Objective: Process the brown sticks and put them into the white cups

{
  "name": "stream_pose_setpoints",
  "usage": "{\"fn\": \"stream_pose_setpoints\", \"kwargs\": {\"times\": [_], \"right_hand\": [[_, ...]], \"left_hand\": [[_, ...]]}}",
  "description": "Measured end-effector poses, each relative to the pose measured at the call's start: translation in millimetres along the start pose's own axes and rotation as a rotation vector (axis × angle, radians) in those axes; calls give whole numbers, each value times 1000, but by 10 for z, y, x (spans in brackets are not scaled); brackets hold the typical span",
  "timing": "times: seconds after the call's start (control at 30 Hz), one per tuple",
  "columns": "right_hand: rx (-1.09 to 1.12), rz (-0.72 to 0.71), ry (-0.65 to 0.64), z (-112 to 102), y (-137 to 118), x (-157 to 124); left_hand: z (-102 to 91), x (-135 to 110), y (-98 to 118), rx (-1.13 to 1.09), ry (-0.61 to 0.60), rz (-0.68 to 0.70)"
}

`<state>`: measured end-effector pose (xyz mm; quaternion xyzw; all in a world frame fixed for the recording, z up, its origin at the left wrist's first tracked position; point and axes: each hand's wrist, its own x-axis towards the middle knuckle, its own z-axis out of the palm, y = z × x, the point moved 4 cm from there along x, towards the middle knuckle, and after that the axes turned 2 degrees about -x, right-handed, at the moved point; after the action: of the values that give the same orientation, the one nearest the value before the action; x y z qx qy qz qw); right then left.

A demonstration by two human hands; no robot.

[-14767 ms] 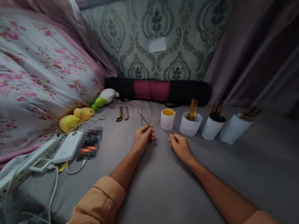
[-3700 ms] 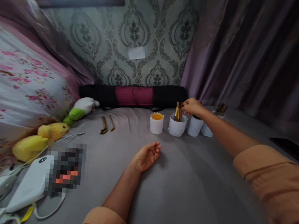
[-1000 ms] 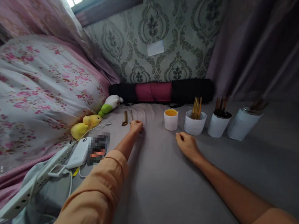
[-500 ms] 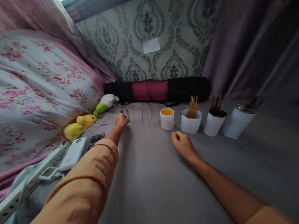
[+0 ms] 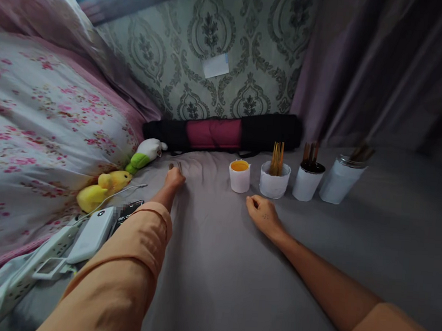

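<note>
My left hand is closed around a few thin brown sticks, whose ends poke out above the fingers over the grey sheet. Curled into a loose fist, my right hand rests on the sheet with nothing visible in it. Just beyond it stands a white-wrapped cup with a yellow-orange inside. A wide white cup beside it holds several golden sticks. Farther right, brown sticks stand in a dark-topped white cup, and darker sticks lean in a tilted white-wrapped jar.
A black and maroon roll lies along the patterned wall. On the left are a yellow plush toy, a white and green plush, a white power bank, a phone and a power strip.
The whole view has shifted slightly, so things appear a little farther left. Both hands keep about the same place and grip.
</note>
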<state>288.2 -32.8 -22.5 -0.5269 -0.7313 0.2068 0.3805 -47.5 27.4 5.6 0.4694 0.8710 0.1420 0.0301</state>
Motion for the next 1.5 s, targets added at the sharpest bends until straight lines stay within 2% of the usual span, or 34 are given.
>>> {"fn": "stream_pose_setpoints", "kwargs": {"times": [0.53,1.5], "right_hand": [[-20,23,-22,-2,-14,-24],[-41,14,-37,7,-8,-16]], "left_hand": [[127,23,-27,38,-31,-7],[81,-25,-16,-2,-14,-54]]}}
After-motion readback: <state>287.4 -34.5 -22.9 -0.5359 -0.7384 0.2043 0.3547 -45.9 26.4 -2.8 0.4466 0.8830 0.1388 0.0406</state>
